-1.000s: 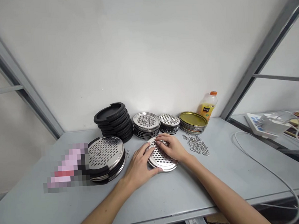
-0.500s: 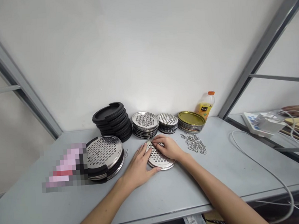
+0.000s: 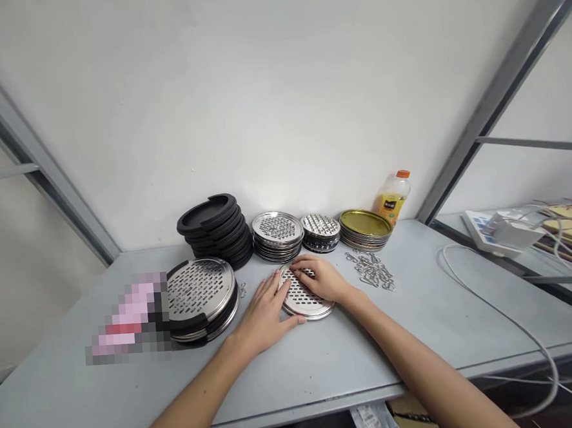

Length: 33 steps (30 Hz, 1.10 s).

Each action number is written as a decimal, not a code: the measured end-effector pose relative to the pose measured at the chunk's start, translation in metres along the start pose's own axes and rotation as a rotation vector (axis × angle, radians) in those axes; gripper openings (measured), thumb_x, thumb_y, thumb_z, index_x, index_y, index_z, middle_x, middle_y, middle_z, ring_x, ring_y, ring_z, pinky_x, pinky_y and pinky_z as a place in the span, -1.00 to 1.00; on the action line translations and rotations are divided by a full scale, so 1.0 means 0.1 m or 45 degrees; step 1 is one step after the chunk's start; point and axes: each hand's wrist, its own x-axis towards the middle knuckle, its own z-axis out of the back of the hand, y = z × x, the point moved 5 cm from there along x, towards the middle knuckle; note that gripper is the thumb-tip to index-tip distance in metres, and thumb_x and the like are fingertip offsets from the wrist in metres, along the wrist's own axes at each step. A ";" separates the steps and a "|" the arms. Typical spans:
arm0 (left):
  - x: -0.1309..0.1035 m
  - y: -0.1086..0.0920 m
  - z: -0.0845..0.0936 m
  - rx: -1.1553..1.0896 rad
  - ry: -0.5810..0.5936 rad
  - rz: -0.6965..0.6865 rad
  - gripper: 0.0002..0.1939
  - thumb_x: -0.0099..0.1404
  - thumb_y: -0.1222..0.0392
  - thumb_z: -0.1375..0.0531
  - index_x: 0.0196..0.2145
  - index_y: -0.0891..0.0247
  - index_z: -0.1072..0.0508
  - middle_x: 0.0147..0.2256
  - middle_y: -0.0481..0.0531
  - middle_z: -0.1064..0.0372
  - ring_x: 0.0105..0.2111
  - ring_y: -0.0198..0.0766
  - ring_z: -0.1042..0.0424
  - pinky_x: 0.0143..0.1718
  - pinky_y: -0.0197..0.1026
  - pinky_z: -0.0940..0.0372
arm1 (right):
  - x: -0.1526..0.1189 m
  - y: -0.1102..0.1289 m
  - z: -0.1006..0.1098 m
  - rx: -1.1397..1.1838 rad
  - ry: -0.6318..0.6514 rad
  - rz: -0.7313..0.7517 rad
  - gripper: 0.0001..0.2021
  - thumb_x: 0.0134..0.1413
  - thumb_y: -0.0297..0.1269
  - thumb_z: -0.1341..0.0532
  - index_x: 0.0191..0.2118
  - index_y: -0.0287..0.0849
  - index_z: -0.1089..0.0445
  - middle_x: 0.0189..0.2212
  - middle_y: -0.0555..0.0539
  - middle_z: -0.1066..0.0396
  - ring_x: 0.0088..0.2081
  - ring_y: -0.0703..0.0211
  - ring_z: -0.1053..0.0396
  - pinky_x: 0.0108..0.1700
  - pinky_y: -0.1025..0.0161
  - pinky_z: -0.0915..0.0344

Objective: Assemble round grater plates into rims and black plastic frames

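A round metal grater disc with rows of slots lies flat on the grey table in front of me. My left hand steadies it along the left rim, with the thumb stretched out at the near edge. From the right, my right hand rests on the disc with its fingers curled at the far left rim; the fingertips of both hands almost meet there. To the left stands a stack of slotted grater discs with black rims. A small metal clip lies between that stack and my left hand.
Along the wall stand black rings, metal grater discs, smaller graters, gold lids and an orange-capped bottle. Loose metal clips lie right of my right hand. A white cable crosses the table's right side.
Both hands stay on the grater disc with hardly any movement. The view has shifted slightly. Another person's hand at the far right has gone out of sight.
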 end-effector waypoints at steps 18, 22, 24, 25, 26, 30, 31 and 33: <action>0.03 0.03 -0.03 -0.032 -0.047 -0.064 -0.29 0.26 -0.12 -0.17 0.25 0.25 -0.13 0.30 0.22 0.09 0.31 -0.02 0.12 0.27 0.07 0.02 | 0.05 -0.01 0.05 0.024 -0.021 -0.021 -0.79 0.14 -0.36 -0.14 -0.20 -0.16 -0.51 -0.20 -0.12 -0.50 -0.18 0.08 -0.43 -0.08 0.15 -0.32; 0.01 0.02 -0.03 -0.009 -0.013 -0.055 -0.27 0.24 -0.12 -0.19 0.25 0.28 -0.14 0.30 0.24 0.07 0.31 -0.01 0.10 0.27 0.05 0.02 | 0.03 0.00 0.04 0.013 -0.003 -0.007 -0.78 0.13 -0.36 -0.14 -0.18 -0.15 -0.51 -0.17 -0.12 -0.49 -0.16 0.08 -0.42 -0.07 0.16 -0.31; 0.01 0.02 -0.02 0.005 0.004 -0.050 -0.25 0.22 -0.12 -0.20 0.25 0.28 -0.13 0.30 0.25 0.09 0.31 0.00 0.11 0.27 0.05 0.02 | 0.03 0.00 0.04 0.018 -0.005 -0.006 -0.78 0.13 -0.36 -0.14 -0.17 -0.14 -0.52 -0.17 -0.12 -0.49 -0.16 0.08 -0.43 -0.07 0.17 -0.31; 0.01 0.01 -0.02 0.006 0.011 -0.049 -0.24 0.21 -0.12 -0.21 0.25 0.28 -0.13 0.30 0.25 0.09 0.31 0.01 0.11 0.26 0.05 0.02 | 0.03 0.00 0.04 0.019 -0.010 -0.011 -0.77 0.13 -0.36 -0.14 -0.17 -0.14 -0.52 -0.17 -0.12 -0.50 -0.16 0.08 -0.43 -0.07 0.17 -0.32; 0.01 0.01 -0.02 0.005 0.014 -0.051 -0.24 0.21 -0.11 -0.22 0.25 0.27 -0.14 0.30 0.24 0.09 0.30 0.01 0.11 0.26 0.05 0.01 | 0.02 -0.01 0.03 0.017 -0.015 -0.017 -0.77 0.13 -0.36 -0.14 -0.17 -0.14 -0.52 -0.18 -0.12 -0.50 -0.16 0.08 -0.43 -0.07 0.17 -0.32; 0.01 0.02 -0.02 0.015 -0.007 -0.063 -0.29 0.21 -0.07 -0.24 0.23 0.25 -0.17 0.29 0.24 0.05 0.30 0.03 0.07 0.24 0.07 -0.03 | 0.01 -0.01 0.01 0.010 -0.040 -0.048 -0.77 0.13 -0.34 -0.14 -0.18 -0.14 -0.53 -0.18 -0.12 -0.50 -0.17 0.09 -0.44 -0.07 0.17 -0.32; 0.00 0.02 -0.02 0.026 -0.021 -0.070 -0.30 0.21 -0.07 -0.24 0.22 0.25 -0.19 0.28 0.24 0.03 0.29 0.03 0.05 0.24 0.07 -0.04 | 0.00 -0.01 0.01 0.020 -0.045 -0.060 -0.77 0.14 -0.32 -0.14 -0.18 -0.14 -0.53 -0.18 -0.12 -0.50 -0.17 0.09 -0.44 -0.07 0.16 -0.32; -0.01 0.01 0.00 0.044 -0.052 -0.092 -0.31 0.20 -0.08 -0.25 0.21 0.22 -0.20 0.27 0.24 -0.01 0.27 0.03 0.00 0.22 0.08 -0.06 | 0.00 -0.02 0.02 0.085 -0.048 -0.107 -0.78 0.15 -0.27 -0.14 -0.21 -0.14 -0.54 -0.20 -0.11 -0.52 -0.18 0.07 -0.44 -0.07 0.15 -0.32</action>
